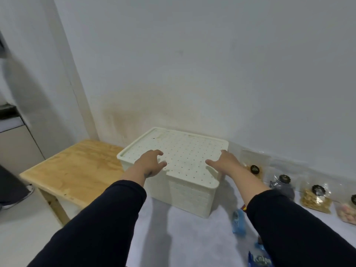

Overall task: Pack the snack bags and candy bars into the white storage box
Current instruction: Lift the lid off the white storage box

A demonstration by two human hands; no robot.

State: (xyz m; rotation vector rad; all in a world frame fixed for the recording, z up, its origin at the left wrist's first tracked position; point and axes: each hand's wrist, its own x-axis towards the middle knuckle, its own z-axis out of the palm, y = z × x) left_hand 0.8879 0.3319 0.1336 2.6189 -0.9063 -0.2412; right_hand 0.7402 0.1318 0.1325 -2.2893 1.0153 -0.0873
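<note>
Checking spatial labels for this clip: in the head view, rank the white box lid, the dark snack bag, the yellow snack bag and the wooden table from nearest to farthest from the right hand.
1. White box lid: under the right hand, at its right edge.
2. Dark snack bag: right of it, by the wall.
3. Yellow snack bag: further right in that row.
4. Wooden table: far left, beyond the box.

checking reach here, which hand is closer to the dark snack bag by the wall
Right. The right hand is at the box lid's right edge, on the side toward the dark snack bag; the left hand is over the lid's left part, farther away.
</note>
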